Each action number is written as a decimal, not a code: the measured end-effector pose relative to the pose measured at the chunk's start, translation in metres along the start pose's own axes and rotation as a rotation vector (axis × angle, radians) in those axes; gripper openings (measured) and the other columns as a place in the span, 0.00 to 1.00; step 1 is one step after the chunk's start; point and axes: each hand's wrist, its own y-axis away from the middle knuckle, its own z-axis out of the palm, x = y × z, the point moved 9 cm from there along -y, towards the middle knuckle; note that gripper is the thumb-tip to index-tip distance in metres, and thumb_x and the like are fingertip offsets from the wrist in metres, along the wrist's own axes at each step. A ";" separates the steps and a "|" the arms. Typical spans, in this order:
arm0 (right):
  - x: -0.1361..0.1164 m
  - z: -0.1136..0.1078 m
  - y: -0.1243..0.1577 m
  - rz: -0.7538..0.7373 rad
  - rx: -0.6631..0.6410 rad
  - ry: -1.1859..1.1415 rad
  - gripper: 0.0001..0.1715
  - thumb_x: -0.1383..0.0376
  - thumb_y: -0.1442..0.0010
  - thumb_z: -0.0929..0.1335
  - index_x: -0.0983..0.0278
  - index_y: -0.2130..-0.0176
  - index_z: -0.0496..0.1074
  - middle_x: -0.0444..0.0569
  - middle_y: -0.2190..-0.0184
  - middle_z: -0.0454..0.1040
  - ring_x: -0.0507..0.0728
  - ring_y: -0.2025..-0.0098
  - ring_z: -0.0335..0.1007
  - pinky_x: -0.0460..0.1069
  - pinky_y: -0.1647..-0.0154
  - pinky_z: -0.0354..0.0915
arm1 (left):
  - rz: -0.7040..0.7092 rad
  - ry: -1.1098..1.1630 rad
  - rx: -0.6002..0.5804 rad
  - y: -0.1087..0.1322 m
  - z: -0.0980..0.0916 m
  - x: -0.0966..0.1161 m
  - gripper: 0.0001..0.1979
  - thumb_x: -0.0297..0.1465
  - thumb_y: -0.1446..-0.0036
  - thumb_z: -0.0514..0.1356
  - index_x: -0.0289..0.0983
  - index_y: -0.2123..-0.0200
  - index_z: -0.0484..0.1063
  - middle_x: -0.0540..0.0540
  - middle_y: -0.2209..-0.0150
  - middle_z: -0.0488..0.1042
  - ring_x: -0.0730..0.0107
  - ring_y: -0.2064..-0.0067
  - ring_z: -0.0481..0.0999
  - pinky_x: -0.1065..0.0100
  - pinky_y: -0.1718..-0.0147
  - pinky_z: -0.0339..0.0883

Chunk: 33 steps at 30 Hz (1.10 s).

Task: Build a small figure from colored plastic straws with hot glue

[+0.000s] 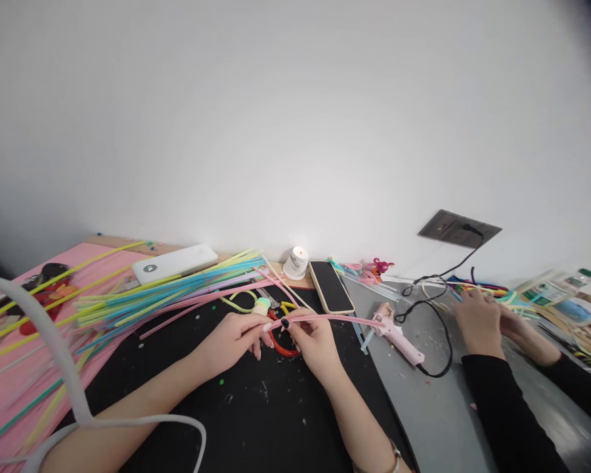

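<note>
My left hand (pixel 237 336) and my right hand (pixel 316 340) meet over a black mat (pixel 236 407). Both pinch pink pipe cleaners (pixel 342 318), whose free length runs out to the right of my right hand. The left fingertips close on their left end, and the right thumb and fingers grip them close by. Beneath the hands lie scissors with red-orange handles (pixel 284 352), partly covered by the fingers. A small pale green and white piece (pixel 261 305) sits just behind my left hand.
Bundled coloured pipe cleaners (pixel 177 292) spread leftward under a white power bank (pixel 175 263). Behind my hands stand a small white cup (pixel 296 264) and a phone (pixel 331 287). A corded pink glue gun (pixel 398 338) lies right, before a co-worker's hands (pixel 480 322). A white cable (pixel 69 355) crosses the left foreground.
</note>
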 end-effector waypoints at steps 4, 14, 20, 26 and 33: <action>-0.003 -0.001 0.002 -0.044 0.010 0.086 0.05 0.66 0.46 0.68 0.64 0.70 0.75 0.46 0.75 0.70 0.51 0.78 0.61 0.46 0.79 0.57 | -0.003 -0.031 -0.001 -0.001 0.000 0.000 0.16 0.33 0.37 0.50 0.34 0.63 0.77 0.48 0.71 0.78 0.74 0.77 0.75 0.73 0.73 0.69; 0.002 -0.002 0.001 -0.087 0.001 0.202 0.07 0.66 0.45 0.67 0.64 0.69 0.76 0.51 0.68 0.76 0.57 0.68 0.71 0.50 0.68 0.66 | -0.047 -0.017 -0.010 0.000 0.002 -0.005 0.15 0.31 0.38 0.50 0.35 0.63 0.76 0.48 0.72 0.78 0.74 0.77 0.75 0.73 0.73 0.69; 0.002 -0.001 0.001 -0.077 -0.010 0.207 0.07 0.66 0.45 0.67 0.65 0.69 0.77 0.51 0.69 0.76 0.56 0.70 0.70 0.48 0.71 0.65 | -0.034 -0.030 -0.011 0.001 0.002 -0.005 0.15 0.30 0.38 0.49 0.35 0.63 0.76 0.48 0.71 0.78 0.74 0.77 0.75 0.73 0.73 0.69; 0.008 -0.002 -0.001 -0.028 0.001 0.102 0.07 0.63 0.45 0.68 0.64 0.69 0.75 0.47 0.75 0.72 0.50 0.79 0.61 0.45 0.81 0.57 | -0.012 -0.033 -0.019 -0.001 0.001 0.000 0.14 0.32 0.37 0.50 0.36 0.62 0.76 0.48 0.69 0.79 0.74 0.76 0.74 0.72 0.72 0.69; 0.001 -0.010 -0.001 -0.016 0.074 0.059 0.06 0.65 0.46 0.68 0.65 0.72 0.74 0.47 0.72 0.74 0.51 0.77 0.65 0.46 0.77 0.61 | -0.095 0.064 -0.038 -0.001 0.002 -0.004 0.18 0.38 0.36 0.49 0.36 0.59 0.76 0.47 0.68 0.79 0.72 0.75 0.74 0.71 0.72 0.69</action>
